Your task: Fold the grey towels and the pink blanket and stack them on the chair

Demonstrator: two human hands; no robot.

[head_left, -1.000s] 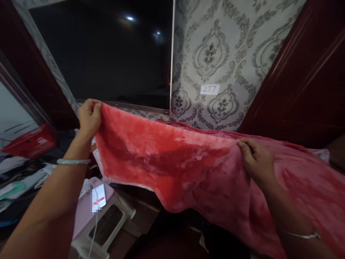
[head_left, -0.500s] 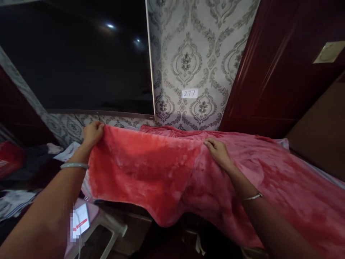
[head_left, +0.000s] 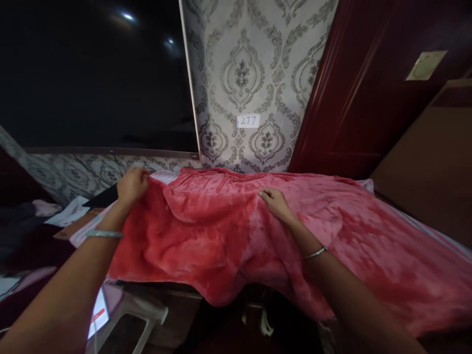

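Observation:
A plush red-pink blanket (head_left: 191, 231) lies across a long surface, its front edge hanging in loose waves. My left hand (head_left: 133, 187), with a pale bangle on the wrist, is closed on the blanket's raised left corner. Farther right, my right hand (head_left: 275, 201), wearing a thin bracelet, pinches the same raised edge between thumb and fingers. Between the two hands the cloth sags and wrinkles. To the right, the rest of the blanket (head_left: 383, 246) spreads out over the surface, with a striped white cloth (head_left: 164, 176) showing at its back left.
A large dark television (head_left: 99, 78) hangs on the patterned wall, beside a paper label reading 277 (head_left: 248, 121). A lit phone (head_left: 99, 314) rests on a pale plastic stool (head_left: 147, 309) at lower left. Clothes (head_left: 22, 221) are heaped at far left; a dark red door (head_left: 350, 88) stands right.
The edge between my hands has gone from taut to slack, with my hands slightly closer together. The striped cloth at left shows more. The camera view has shifted a little right.

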